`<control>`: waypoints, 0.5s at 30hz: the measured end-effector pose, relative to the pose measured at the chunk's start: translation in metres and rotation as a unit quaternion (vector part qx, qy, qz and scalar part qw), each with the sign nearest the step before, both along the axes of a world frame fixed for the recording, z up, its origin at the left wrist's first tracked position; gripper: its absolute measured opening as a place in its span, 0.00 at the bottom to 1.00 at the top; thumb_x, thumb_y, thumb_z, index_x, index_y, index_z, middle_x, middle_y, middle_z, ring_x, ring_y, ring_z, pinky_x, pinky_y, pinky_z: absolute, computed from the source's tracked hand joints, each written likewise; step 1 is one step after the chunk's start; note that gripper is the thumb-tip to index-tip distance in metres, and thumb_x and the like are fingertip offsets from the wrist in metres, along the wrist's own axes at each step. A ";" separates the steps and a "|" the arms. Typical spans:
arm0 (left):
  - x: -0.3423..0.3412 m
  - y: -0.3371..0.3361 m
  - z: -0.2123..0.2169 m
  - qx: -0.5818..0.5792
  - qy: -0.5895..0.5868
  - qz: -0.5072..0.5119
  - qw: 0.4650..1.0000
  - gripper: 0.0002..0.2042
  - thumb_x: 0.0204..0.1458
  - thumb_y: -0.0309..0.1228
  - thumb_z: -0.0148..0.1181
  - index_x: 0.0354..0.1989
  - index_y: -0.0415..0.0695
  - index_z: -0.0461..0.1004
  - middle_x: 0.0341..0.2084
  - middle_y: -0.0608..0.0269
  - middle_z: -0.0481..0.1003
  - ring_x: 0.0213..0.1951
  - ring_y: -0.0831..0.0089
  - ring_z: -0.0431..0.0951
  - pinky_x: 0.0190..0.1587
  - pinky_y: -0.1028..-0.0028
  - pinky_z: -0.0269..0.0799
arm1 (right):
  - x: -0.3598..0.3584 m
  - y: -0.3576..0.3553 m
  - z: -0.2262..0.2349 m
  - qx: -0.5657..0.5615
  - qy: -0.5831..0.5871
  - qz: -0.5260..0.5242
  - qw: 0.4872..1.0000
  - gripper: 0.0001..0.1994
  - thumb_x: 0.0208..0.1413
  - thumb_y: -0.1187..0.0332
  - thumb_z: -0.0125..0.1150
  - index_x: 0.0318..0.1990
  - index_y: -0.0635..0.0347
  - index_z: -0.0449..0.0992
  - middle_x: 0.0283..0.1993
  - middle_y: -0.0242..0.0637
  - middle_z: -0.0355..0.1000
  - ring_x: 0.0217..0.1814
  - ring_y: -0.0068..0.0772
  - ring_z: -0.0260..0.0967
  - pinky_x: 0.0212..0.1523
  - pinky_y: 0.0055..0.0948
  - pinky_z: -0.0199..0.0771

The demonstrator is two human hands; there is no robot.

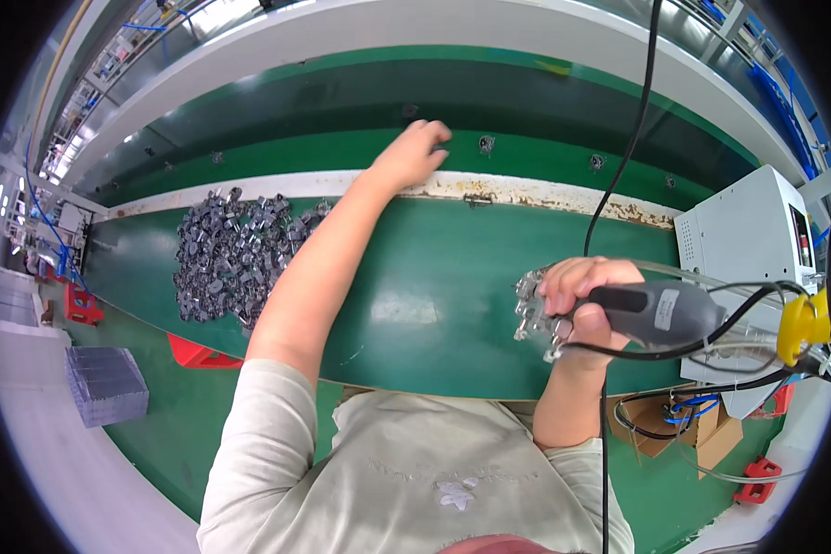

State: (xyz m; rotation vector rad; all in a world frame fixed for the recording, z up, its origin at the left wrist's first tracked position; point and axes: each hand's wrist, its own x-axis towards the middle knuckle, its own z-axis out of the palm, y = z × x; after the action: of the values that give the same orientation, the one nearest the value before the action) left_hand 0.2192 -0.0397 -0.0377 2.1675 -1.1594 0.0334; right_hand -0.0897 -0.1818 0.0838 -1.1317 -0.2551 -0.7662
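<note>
My right hand [577, 294] grips a grey electric screwdriver [660, 312] lying sideways, and several small shiny metal parts [531, 309] sit at its fingertips above the green bench [434, 277]. My left hand [414, 152] reaches far forward over the white rusty rail [526, 192] onto the green conveyor belt [342, 152]; its fingers are curled and whether they hold something I cannot tell. A heap of grey metal parts [235, 254] lies on the bench to the left of my left arm.
A white control box [743, 249] stands at the bench's right end, with a yellow fitting [801, 325] and black cables [619, 166] around the tool. Small parts [486, 143] ride on the belt. Red bins [198, 353], a cardboard box [674, 429] and a grey tray stack [106, 383] sit on the floor.
</note>
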 end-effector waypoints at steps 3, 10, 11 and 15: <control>-0.027 -0.048 0.022 0.047 0.059 0.002 0.997 0.21 0.58 0.30 0.59 0.61 0.46 0.69 0.42 0.51 0.73 0.47 0.54 0.76 0.52 0.61 0.73 | -0.001 0.000 0.001 -0.006 0.013 -0.012 1.000 0.16 0.50 0.69 0.75 0.36 0.61 0.70 0.24 0.36 0.70 0.26 0.31 0.70 0.34 0.35 0.78; -0.040 -0.047 0.033 0.088 -0.018 0.038 0.995 0.13 0.59 0.32 0.58 0.51 0.43 0.75 0.44 0.49 0.73 0.45 0.51 0.78 0.50 0.58 0.75 | -0.001 -0.001 0.003 -0.053 0.003 -0.014 0.998 0.18 0.56 0.59 0.69 0.39 0.61 0.67 0.23 0.37 0.67 0.22 0.33 0.66 0.29 0.37 0.73; -0.058 -0.037 0.039 0.054 -0.061 0.026 0.996 0.12 0.59 0.34 0.59 0.48 0.41 0.74 0.41 0.50 0.75 0.43 0.51 0.78 0.47 0.58 0.75 | -0.002 0.001 0.006 -0.028 0.005 -0.018 0.999 0.19 0.54 0.60 0.72 0.39 0.62 0.68 0.23 0.37 0.68 0.23 0.32 0.67 0.30 0.36 0.74; -0.167 0.026 0.071 0.089 0.005 -0.009 0.996 0.13 0.56 0.39 0.64 0.41 0.42 0.73 0.35 0.52 0.75 0.39 0.50 0.79 0.41 0.57 0.75 | -0.006 0.003 0.009 0.001 -0.003 0.016 1.000 0.22 0.51 0.59 0.77 0.39 0.64 0.69 0.23 0.38 0.69 0.24 0.33 0.69 0.31 0.37 0.75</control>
State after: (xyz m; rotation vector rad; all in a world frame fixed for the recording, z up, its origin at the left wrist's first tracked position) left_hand 0.0520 -0.0140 0.0329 2.3088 -1.2173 -0.0912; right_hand -0.0954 -0.1790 0.0928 -1.1221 -0.2769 -0.7412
